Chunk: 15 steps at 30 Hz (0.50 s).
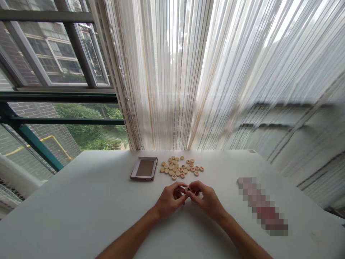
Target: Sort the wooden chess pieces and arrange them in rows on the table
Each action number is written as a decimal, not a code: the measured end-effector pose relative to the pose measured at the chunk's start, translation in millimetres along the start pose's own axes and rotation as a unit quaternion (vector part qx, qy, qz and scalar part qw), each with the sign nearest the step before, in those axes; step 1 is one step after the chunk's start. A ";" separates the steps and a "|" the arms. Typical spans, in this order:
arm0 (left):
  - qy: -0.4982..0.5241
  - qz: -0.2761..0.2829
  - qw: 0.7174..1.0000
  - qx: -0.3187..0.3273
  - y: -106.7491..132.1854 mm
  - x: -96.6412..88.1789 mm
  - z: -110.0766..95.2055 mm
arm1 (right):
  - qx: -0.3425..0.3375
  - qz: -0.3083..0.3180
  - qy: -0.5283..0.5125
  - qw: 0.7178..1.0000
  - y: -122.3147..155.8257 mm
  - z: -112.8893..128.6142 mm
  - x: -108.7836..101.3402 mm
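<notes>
My left hand (pixel 170 198) and my right hand (pixel 205 198) meet over the middle of the white table (pixel 81 208). Their fingertips pinch one small round wooden game piece (pixel 188 189) between them; it has a dark mark on its face. Just beyond the hands lies a loose pile of several round wooden pieces (pixel 181 167), some marked in red, some in dark ink. Both hands are closed in a pinch.
A shallow open box (pixel 145 168) with a dark rim lies left of the pile. A blurred-out long object (pixel 262 205) rests on the table's right side. A striped sheer curtain (pixel 215 79) hangs behind the table, with a window (pixel 54 72) at the left.
</notes>
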State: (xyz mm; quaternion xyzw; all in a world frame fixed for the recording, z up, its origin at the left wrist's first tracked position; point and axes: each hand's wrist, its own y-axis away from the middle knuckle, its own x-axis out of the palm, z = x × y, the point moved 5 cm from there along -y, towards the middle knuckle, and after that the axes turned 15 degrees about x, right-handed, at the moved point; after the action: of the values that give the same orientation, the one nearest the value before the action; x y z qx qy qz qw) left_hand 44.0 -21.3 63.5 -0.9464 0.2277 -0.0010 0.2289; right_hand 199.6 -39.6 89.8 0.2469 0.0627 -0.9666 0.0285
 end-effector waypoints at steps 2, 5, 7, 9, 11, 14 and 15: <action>-0.007 0.013 1.000 0.002 0.8 1.2 -1.3 | 0.005 0.002 -0.004 1.000 -0.6 -2.1 0.5; -0.017 0.026 1.000 0.005 1.7 2.1 -2.3 | 0.017 0.001 -0.005 1.000 -1.1 -3.9 0.6; -0.024 0.029 0.999 0.006 2.0 2.1 -2.8 | 0.026 0.001 -0.004 1.000 -0.8 -3.6 0.0; -0.027 0.031 0.999 0.006 2.2 2.3 -3.5 | 0.032 0.007 -0.007 0.999 -0.5 -2.4 -0.9; -0.027 0.036 0.999 0.006 2.3 2.8 -4.6 | 0.032 0.015 -0.010 0.999 -0.3 -1.0 -2.1; -0.027 0.042 0.999 0.008 2.2 3.2 -6.3 | 0.025 0.025 -0.007 0.999 -0.6 0.5 -4.1; -0.025 0.042 0.999 0.007 2.1 3.3 -6.3 | 0.022 0.028 -0.005 0.999 -0.8 0.7 -4.7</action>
State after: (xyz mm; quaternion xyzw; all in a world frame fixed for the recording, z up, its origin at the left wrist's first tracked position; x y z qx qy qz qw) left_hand 45.4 -27.1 67.9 -0.9340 0.2618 0.0305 0.2412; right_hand 203.2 -38.8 92.8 0.2441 0.0346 -0.9678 0.0502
